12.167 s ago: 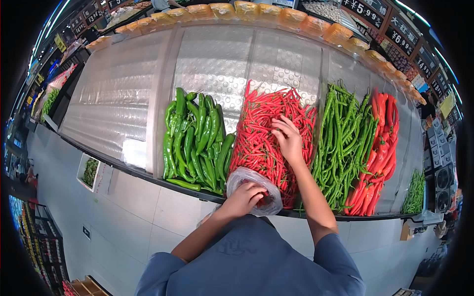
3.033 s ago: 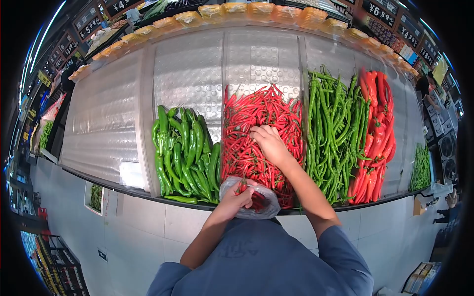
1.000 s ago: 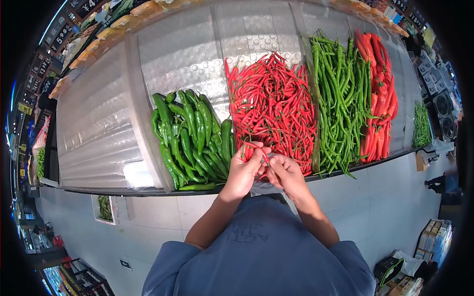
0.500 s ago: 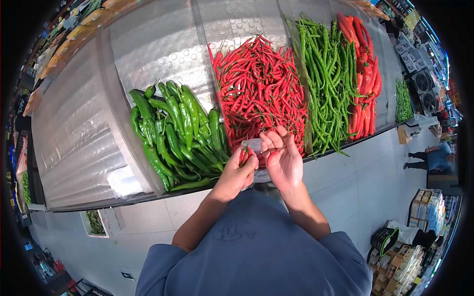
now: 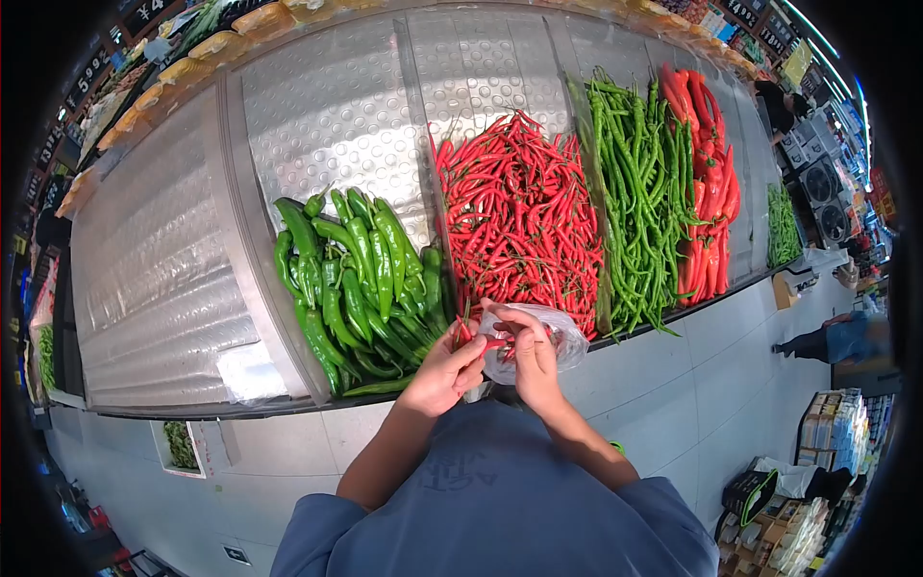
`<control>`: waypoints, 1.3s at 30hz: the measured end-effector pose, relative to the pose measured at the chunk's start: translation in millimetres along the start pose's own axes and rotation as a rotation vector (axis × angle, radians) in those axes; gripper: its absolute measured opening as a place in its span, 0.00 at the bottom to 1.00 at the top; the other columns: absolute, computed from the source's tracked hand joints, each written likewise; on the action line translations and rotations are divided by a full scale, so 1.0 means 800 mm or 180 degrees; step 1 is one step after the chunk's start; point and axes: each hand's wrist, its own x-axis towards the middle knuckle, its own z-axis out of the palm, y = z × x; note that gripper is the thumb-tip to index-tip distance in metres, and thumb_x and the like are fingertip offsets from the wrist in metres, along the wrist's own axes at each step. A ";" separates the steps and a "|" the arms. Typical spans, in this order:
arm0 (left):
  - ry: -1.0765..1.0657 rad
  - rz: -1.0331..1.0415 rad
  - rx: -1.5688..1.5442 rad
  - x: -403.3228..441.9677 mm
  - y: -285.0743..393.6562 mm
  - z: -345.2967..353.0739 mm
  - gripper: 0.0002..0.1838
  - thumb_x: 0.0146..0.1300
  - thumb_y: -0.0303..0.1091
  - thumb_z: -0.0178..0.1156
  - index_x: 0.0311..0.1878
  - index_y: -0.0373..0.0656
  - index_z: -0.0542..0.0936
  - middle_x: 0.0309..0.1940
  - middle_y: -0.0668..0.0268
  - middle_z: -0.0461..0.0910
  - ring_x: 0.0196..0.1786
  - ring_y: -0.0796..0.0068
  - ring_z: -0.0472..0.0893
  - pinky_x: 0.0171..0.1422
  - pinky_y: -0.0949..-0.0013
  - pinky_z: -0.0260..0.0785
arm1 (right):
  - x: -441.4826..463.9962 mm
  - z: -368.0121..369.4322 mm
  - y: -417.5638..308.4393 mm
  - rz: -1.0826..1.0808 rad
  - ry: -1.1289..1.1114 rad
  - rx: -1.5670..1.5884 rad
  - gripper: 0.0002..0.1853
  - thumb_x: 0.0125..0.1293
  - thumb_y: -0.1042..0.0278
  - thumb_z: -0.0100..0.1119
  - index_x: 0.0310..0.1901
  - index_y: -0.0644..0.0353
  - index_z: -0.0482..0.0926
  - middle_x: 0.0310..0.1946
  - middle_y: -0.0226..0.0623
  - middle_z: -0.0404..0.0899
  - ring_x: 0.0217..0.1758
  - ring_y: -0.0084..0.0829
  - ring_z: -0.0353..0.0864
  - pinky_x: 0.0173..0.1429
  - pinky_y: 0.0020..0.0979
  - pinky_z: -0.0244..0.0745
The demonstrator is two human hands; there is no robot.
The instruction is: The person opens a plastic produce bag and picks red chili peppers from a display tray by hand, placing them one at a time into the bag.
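My left hand (image 5: 442, 373) is closed on red chilies (image 5: 462, 334), with their stems poking up past the fingers. Right beside it, my right hand (image 5: 535, 365) curls its fingers at the mouth of a clear plastic bag (image 5: 567, 344); what they pinch is too small to tell. Red chilies show inside the bag and between the two hands. Behind the hands lies a heap of thin red chilies (image 5: 519, 212). Larger green peppers (image 5: 361, 279) are to its left, long thin green peppers (image 5: 639, 192) to its right.
Large red peppers (image 5: 710, 183) lie farther right on the metal display (image 5: 154, 269). The display's front edge runs just beyond my hands. A white box of greens (image 5: 180, 447) stands at lower left. A person (image 5: 846, 338) is at the right, near stacked goods (image 5: 793, 524).
My right hand, spread open half a second ago, has curled its fingers by the bag. The bag's mouth now shows wider. Earlier, my right hand was in the red chili heap. The view has shifted.
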 end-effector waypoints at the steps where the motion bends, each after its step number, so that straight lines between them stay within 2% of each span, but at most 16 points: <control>1: 0.0020 0.0010 -0.0070 -0.003 0.003 -0.001 0.07 0.78 0.31 0.59 0.48 0.51 0.69 0.25 0.77 0.66 0.19 0.89 0.62 0.22 0.78 0.50 | -0.002 -0.003 -0.001 0.0000 -0.0056 -0.0403 0.19 0.85 0.58 0.45 0.60 0.64 0.78 0.63 0.44 0.79 0.68 0.37 0.76 0.72 0.37 0.68; 2: -0.0030 0.0179 -0.0030 -0.004 0.002 -0.008 0.07 0.78 0.29 0.59 0.48 0.51 0.70 0.29 0.75 0.74 0.19 0.89 0.62 0.23 0.79 0.51 | -0.006 -0.007 -0.002 0.0005 -0.0111 -0.0799 0.16 0.84 0.61 0.48 0.58 0.65 0.79 0.60 0.42 0.80 0.67 0.36 0.77 0.70 0.37 0.70; 3: 0.0017 0.0303 0.0052 -0.007 0.005 -0.007 0.07 0.77 0.29 0.59 0.48 0.51 0.70 0.32 0.73 0.77 0.19 0.89 0.62 0.23 0.79 0.51 | -0.011 -0.011 -0.002 0.0017 -0.0164 -0.1180 0.14 0.83 0.64 0.51 0.55 0.66 0.81 0.57 0.40 0.80 0.65 0.35 0.77 0.68 0.36 0.71; 4: 0.0077 0.0418 0.0134 -0.009 0.011 -0.002 0.07 0.77 0.28 0.59 0.48 0.51 0.70 0.35 0.71 0.80 0.19 0.89 0.62 0.23 0.79 0.52 | -0.014 -0.013 0.001 0.0088 -0.0088 -0.1289 0.10 0.80 0.70 0.57 0.51 0.68 0.83 0.50 0.36 0.79 0.56 0.31 0.81 0.58 0.33 0.78; 5: 0.0154 0.0518 0.0209 -0.011 0.013 0.000 0.08 0.77 0.28 0.59 0.48 0.51 0.70 0.38 0.69 0.83 0.19 0.89 0.63 0.23 0.79 0.52 | -0.017 -0.009 0.002 0.0532 0.0009 -0.0393 0.10 0.80 0.70 0.57 0.50 0.69 0.82 0.45 0.38 0.83 0.45 0.29 0.85 0.49 0.30 0.81; 6: -0.0008 0.0651 0.0240 -0.008 0.010 -0.007 0.08 0.76 0.27 0.60 0.48 0.50 0.70 0.45 0.63 0.85 0.19 0.89 0.63 0.23 0.80 0.53 | -0.020 -0.009 0.003 0.0677 0.0056 -0.0105 0.10 0.80 0.69 0.58 0.49 0.69 0.82 0.42 0.39 0.85 0.41 0.28 0.86 0.47 0.29 0.82; 7: -0.0070 0.0679 0.0301 -0.010 0.011 -0.004 0.07 0.78 0.27 0.58 0.50 0.49 0.70 0.48 0.62 0.84 0.19 0.90 0.62 0.23 0.80 0.53 | -0.020 -0.010 0.003 0.0808 0.0103 0.0180 0.11 0.80 0.68 0.58 0.48 0.69 0.82 0.38 0.40 0.86 0.36 0.27 0.86 0.44 0.29 0.82; 8: -0.0011 0.0715 0.0445 -0.013 0.013 0.000 0.07 0.77 0.27 0.59 0.51 0.48 0.70 0.49 0.61 0.84 0.20 0.90 0.63 0.23 0.80 0.53 | -0.017 -0.006 0.001 0.0881 0.0247 0.0452 0.11 0.80 0.67 0.59 0.48 0.68 0.82 0.34 0.41 0.88 0.35 0.28 0.87 0.45 0.30 0.83; 14: 0.0392 0.1053 0.1184 -0.020 0.005 0.008 0.10 0.74 0.27 0.63 0.54 0.45 0.73 0.50 0.60 0.86 0.21 0.91 0.66 0.23 0.80 0.56 | -0.018 -0.020 -0.010 0.1456 0.0113 0.1518 0.12 0.79 0.64 0.60 0.50 0.67 0.81 0.37 0.45 0.89 0.35 0.34 0.90 0.40 0.33 0.85; 20: 0.0533 0.0989 0.0953 -0.014 -0.006 -0.006 0.11 0.75 0.27 0.62 0.56 0.44 0.75 0.48 0.62 0.86 0.21 0.90 0.66 0.24 0.80 0.57 | -0.020 -0.020 -0.008 0.1504 0.0021 0.1345 0.12 0.79 0.65 0.60 0.51 0.67 0.82 0.38 0.45 0.89 0.35 0.34 0.90 0.41 0.32 0.85; 25: 0.0363 0.0651 0.0298 -0.002 -0.014 -0.015 0.12 0.77 0.31 0.62 0.59 0.41 0.76 0.44 0.64 0.86 0.21 0.90 0.67 0.24 0.80 0.59 | -0.017 -0.022 0.008 0.1419 -0.0264 0.0680 0.11 0.79 0.67 0.59 0.52 0.67 0.82 0.40 0.45 0.90 0.38 0.30 0.90 0.44 0.30 0.84; 28: 0.0488 0.0764 -0.0007 0.006 -0.017 -0.027 0.14 0.77 0.35 0.62 0.60 0.43 0.76 0.47 0.65 0.85 0.20 0.89 0.65 0.24 0.79 0.56 | 0.001 -0.035 0.014 0.1500 -0.0580 0.0265 0.12 0.80 0.67 0.58 0.54 0.69 0.81 0.41 0.43 0.90 0.40 0.28 0.89 0.44 0.29 0.83; 31: 0.0505 0.0856 -0.0250 0.009 -0.009 -0.031 0.14 0.77 0.37 0.62 0.60 0.46 0.77 0.50 0.65 0.84 0.19 0.88 0.63 0.24 0.78 0.53 | 0.054 -0.052 0.013 0.1199 -0.0309 -0.0435 0.13 0.79 0.67 0.59 0.52 0.70 0.82 0.41 0.44 0.90 0.39 0.26 0.89 0.43 0.29 0.82; 33: 0.0500 0.0847 -0.0389 0.012 -0.008 -0.036 0.13 0.78 0.38 0.61 0.59 0.46 0.77 0.50 0.65 0.85 0.19 0.88 0.63 0.24 0.78 0.53 | 0.102 -0.067 0.029 0.0566 -0.0031 -0.1669 0.11 0.76 0.67 0.62 0.51 0.67 0.84 0.41 0.44 0.90 0.37 0.30 0.90 0.43 0.31 0.82; 35: 0.0591 0.0836 -0.0264 0.015 -0.007 -0.032 0.11 0.78 0.39 0.61 0.57 0.46 0.77 0.48 0.65 0.86 0.19 0.89 0.62 0.24 0.78 0.53 | 0.147 -0.065 0.010 0.0303 -0.0243 -0.3137 0.13 0.74 0.69 0.62 0.56 0.62 0.84 0.41 0.43 0.90 0.40 0.41 0.91 0.49 0.34 0.84; 39: 0.0696 0.0821 0.0207 0.032 -0.013 -0.026 0.10 0.78 0.38 0.62 0.53 0.44 0.78 0.47 0.64 0.87 0.19 0.90 0.63 0.24 0.80 0.54 | 0.216 -0.081 0.066 -0.0771 -0.0927 -0.3665 0.15 0.68 0.72 0.63 0.56 0.58 0.85 0.46 0.45 0.86 0.47 0.51 0.87 0.54 0.42 0.82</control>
